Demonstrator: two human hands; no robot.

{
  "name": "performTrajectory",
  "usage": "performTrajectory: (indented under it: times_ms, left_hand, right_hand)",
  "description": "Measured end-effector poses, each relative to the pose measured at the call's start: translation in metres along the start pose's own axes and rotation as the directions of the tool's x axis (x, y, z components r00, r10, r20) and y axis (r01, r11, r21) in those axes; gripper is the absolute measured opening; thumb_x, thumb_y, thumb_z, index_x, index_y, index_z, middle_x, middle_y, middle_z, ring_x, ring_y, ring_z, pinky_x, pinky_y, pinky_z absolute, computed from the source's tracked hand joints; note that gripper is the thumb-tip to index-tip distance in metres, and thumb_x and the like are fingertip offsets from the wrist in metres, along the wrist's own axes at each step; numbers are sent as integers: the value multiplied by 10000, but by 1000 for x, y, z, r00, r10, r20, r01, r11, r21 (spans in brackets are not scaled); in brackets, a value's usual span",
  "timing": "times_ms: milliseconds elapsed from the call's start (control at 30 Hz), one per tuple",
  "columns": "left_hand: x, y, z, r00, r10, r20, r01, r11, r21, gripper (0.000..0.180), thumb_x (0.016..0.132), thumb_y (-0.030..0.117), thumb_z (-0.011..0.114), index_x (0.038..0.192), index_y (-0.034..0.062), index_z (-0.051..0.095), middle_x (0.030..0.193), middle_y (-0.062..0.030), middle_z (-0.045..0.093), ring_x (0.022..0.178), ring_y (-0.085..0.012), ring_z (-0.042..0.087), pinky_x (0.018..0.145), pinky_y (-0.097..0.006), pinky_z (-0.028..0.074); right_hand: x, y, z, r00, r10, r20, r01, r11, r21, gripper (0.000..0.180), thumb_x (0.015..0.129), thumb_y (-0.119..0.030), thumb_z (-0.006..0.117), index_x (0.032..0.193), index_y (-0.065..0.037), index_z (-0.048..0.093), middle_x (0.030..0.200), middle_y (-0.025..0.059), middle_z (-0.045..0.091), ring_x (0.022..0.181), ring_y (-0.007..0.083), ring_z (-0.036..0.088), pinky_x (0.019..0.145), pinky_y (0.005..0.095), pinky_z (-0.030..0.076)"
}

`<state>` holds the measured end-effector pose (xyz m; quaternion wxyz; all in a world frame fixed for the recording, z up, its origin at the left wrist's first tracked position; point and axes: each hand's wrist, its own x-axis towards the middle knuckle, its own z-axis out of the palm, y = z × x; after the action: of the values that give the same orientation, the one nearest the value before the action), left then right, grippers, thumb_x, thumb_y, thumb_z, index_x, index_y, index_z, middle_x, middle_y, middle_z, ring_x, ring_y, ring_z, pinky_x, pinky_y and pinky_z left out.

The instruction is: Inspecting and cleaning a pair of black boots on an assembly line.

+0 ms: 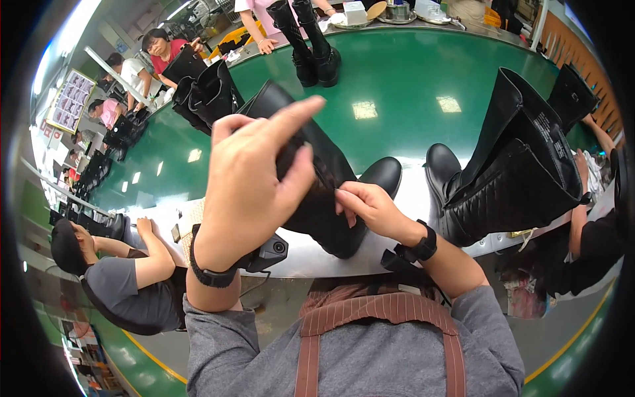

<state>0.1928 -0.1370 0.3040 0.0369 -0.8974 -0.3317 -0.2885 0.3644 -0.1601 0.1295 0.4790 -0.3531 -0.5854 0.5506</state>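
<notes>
A tall black boot (pixel 317 221) stands in front of me on the metal edge, its shaft leaning to the far left and its rounded toe pointing right. My left hand (pixel 248 172) is raised over the shaft, index finger and thumb stretched apart, with nothing visible between them. The other fingers are curled and partly hidden. Low on the boot's side, my right hand (pixel 374 208) pinches with thumb and forefinger. What lies in that pinch is too small to make out. Another tall black boot (pixel 509 192), with quilted stitching, stands upright to the right.
The green belt (pixel 410 86) curves past beyond the metal ledge (pixel 291 261). On it stand black boots (pixel 314 49) at the far side and more black boots (pixel 208 96) at left. Co-workers sit close on both sides; one at left has a grey sleeve (pixel 116 288).
</notes>
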Motion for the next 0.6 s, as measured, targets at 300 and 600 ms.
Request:
performTrajectory:
  times_ms: [300,600]
  left_hand:
    - [-9,-6,21,955,-172,-241,206,971,124,743,800,126,717,1462,89,381,956,-170,630,827,-319,634,772,-413,463]
    - [8,8,1,999,-11,40,22,958,-286,677,766,-11,608,1422,64,460,1230,-165,629,904,-206,664,876,-341,500]
  right_hand:
    - [-29,25,-8,999,-36,-22,38,996,86,317,1046,-232,463,848,-14,579,770,15,574,629,80,545,600,226,438]
    - [-31,25,-5,998,-48,-38,51,994,94,326,1041,-244,474,858,-15,617,747,8,567,600,68,527,573,229,442]
